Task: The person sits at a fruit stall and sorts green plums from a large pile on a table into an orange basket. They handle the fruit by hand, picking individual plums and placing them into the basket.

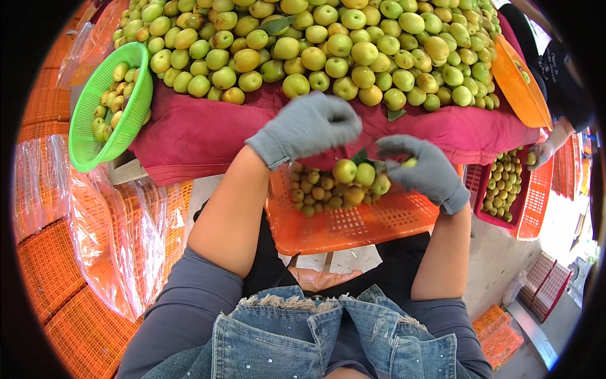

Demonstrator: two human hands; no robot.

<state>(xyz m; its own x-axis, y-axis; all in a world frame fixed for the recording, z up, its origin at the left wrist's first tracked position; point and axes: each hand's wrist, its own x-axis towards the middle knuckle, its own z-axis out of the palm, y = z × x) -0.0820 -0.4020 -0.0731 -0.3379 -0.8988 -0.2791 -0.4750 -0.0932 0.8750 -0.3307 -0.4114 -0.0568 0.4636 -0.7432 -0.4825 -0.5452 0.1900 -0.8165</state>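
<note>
My left hand (309, 126), in a grey glove, is over the near edge of the fruit heap with its fingers bent. Motion blur hides whether anything is in it. My right hand (421, 169), gloved alike, is curled round a round green fruit (409, 162), part of which shows between the fingers. Below both hands an orange plastic crate (353, 237) holds small yellow-green fruits (315, 189). Several larger green fruits (345, 171) are bunched higher up, close to my right hand; whether they lie on the others or are falling, I cannot tell.
A big heap of green-yellow fruits (341, 45) covers a red cloth (208, 129). At left is a green basket (144, 95) with fruits; an orange basket (521, 85) leans at right. Stacked orange crates (76, 328) stand at left. A co-worker's gloved hand (541, 153) is near a fruit-filled crate (535, 208).
</note>
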